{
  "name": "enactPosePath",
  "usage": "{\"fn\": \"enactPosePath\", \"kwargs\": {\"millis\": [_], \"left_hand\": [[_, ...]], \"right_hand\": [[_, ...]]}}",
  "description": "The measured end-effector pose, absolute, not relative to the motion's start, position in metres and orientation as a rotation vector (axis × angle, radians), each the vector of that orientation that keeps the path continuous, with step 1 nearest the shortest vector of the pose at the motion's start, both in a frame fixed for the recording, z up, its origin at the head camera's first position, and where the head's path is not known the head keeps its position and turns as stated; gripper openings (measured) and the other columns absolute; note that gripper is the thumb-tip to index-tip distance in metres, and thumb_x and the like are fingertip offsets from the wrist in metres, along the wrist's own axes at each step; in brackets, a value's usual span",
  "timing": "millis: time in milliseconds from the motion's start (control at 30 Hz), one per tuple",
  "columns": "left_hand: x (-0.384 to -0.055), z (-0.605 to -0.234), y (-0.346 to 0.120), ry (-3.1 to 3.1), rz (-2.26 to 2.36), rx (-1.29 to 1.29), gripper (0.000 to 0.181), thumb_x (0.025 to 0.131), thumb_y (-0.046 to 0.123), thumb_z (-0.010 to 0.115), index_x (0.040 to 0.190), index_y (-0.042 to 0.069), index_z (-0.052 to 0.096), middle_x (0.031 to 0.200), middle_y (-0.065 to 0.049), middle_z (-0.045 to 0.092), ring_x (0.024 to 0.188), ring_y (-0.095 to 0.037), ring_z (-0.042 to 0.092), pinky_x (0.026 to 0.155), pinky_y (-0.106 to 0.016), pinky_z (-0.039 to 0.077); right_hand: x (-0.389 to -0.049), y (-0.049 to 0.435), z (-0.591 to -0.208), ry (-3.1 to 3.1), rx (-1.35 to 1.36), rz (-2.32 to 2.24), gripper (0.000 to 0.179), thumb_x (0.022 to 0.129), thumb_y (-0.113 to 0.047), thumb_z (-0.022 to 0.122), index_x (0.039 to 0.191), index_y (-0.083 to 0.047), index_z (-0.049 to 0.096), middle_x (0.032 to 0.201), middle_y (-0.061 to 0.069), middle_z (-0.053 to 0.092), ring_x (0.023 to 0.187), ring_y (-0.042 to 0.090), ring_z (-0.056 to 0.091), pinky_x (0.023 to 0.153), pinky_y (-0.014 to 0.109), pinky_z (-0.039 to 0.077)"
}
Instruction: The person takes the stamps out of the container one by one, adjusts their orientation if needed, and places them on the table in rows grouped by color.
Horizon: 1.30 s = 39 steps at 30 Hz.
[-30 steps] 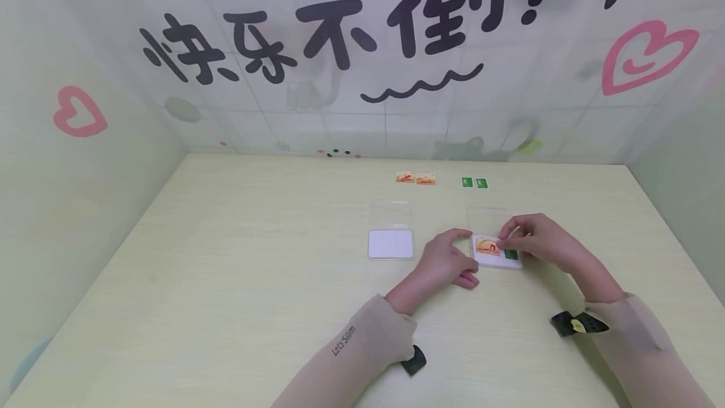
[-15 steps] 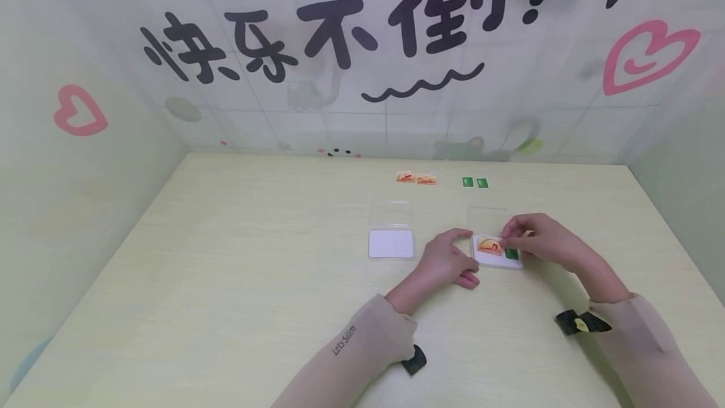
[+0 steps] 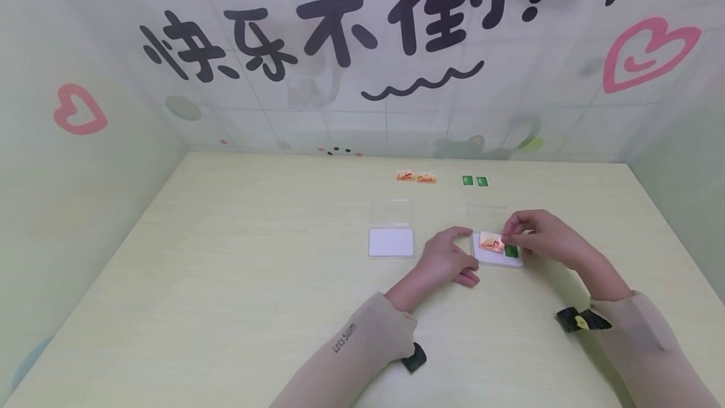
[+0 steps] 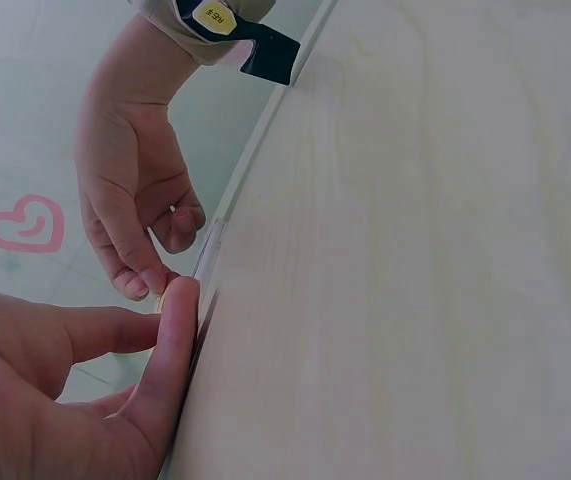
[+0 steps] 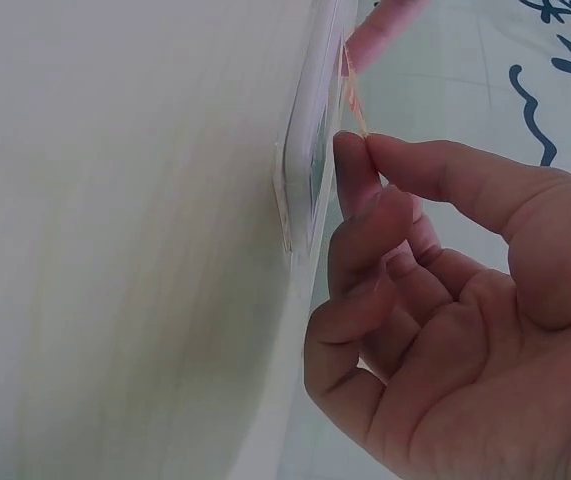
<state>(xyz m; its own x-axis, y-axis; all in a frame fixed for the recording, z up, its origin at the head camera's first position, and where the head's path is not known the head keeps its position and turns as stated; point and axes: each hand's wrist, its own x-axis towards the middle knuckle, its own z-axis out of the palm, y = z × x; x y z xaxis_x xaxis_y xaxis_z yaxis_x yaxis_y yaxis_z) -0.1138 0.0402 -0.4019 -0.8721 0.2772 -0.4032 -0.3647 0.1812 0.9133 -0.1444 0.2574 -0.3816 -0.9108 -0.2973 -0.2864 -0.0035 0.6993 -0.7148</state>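
Note:
My right hand [image 3: 538, 233] pinches an orange-and-white stamp [image 3: 490, 242] by its right edge, between thumb and index finger. In the right wrist view the stamp [image 5: 353, 95] slants up from a white pad [image 5: 310, 135]. The pad lies in the base of an open clear plastic case [image 3: 497, 262]. A green stamp [image 3: 511, 251] sits on the pad's right side, partly behind the right fingers. My left hand [image 3: 444, 261] holds the case's left side, index finger at the far corner and thumb at the near one. The clear lid [image 3: 486, 216] lies back behind the base.
A second open clear case [image 3: 391, 213] with a white pad [image 3: 391, 242] lies to the left. Farther back are two orange stamps [image 3: 416, 177] and two green stamps [image 3: 474, 181]. A wall with black lettering [image 3: 334, 30] closes off the table's far side.
The orange stamp, lying on the pad earlier, has tilted up and shifted slightly right and back in my right fingers. My left hand keeps its place on the case.

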Motion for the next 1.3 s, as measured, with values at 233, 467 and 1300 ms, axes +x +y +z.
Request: {"fn": "enactPosePath", "kwargs": {"millis": [233,467,1300], "left_hand": [[-0.1144,-0.4019,0.0394,1.971,1.74,-0.083,0.06,0.093,-0.01,0.071,0.148,0.01,0.057,0.082,-0.008,0.065,0.06,-0.02,0.071,0.059,-0.029,0.062],[-0.1149,-0.4028,0.0388,1.978,1.728,-0.078,0.06,0.094,-0.008,0.072,0.148,0.011,0.057,0.081,-0.008,0.065,0.061,-0.02,0.072,0.06,-0.029,0.062],[-0.1123,-0.3985,0.0393,2.062,1.666,-0.02,0.056,0.097,-0.007,0.069,0.149,0.006,0.054,0.077,-0.007,0.067,0.06,-0.022,0.072,0.057,-0.028,0.06]], "right_hand": [[-0.1454,0.2576,-0.3817,2.516,-0.236,-1.092,0.021,0.102,-0.009,0.067,0.116,0.007,0.067,0.094,0.006,0.066,0.079,0.019,0.056,0.065,0.027,0.05],[-0.1457,0.2583,-0.3814,2.52,-0.265,-1.094,0.022,0.102,-0.008,0.067,0.117,0.008,0.069,0.091,0.004,0.066,0.076,0.018,0.055,0.064,0.027,0.049],[-0.1449,0.261,-0.3807,2.58,-0.234,-1.08,0.021,0.102,-0.009,0.066,0.115,0.006,0.071,0.096,0.006,0.071,0.086,0.021,0.057,0.069,0.026,0.052]]}}
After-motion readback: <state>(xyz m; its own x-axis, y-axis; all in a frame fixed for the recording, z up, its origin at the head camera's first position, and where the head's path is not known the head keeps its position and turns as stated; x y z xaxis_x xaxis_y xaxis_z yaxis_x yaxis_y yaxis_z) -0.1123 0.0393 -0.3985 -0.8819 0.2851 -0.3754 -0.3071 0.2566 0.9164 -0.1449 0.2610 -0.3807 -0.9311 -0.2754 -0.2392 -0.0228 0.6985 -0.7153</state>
